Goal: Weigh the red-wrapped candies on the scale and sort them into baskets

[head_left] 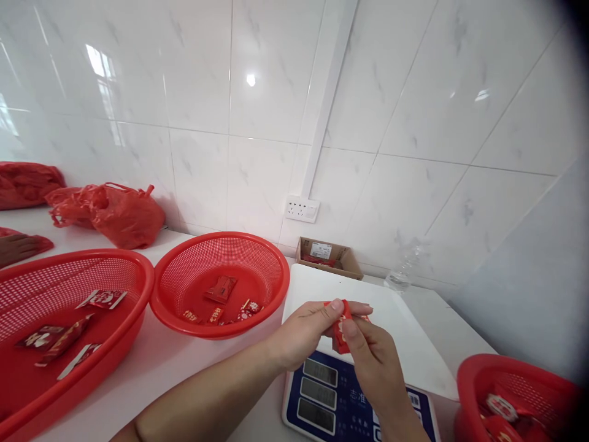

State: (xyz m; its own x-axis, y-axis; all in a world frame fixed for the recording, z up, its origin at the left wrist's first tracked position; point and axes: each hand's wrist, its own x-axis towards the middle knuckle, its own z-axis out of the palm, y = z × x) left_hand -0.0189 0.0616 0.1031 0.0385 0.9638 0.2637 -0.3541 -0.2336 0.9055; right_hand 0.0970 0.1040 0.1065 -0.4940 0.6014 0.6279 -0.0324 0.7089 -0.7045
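Head cam: left hand & right hand both pinch a small red packet over the white scale, w/ a red basket beside it.

Bright, even daylight; window glare gleams on the glossy wall tiles, a dark vignette eats the right corners, edges bow outward, shadows stay soft.

I am counting three round red perforated plastic baskets: the left one, the middle one, the right one. I am also seeing one white-topped electronic scale, one open brown cardboard box and two of my hands, the left and the right.
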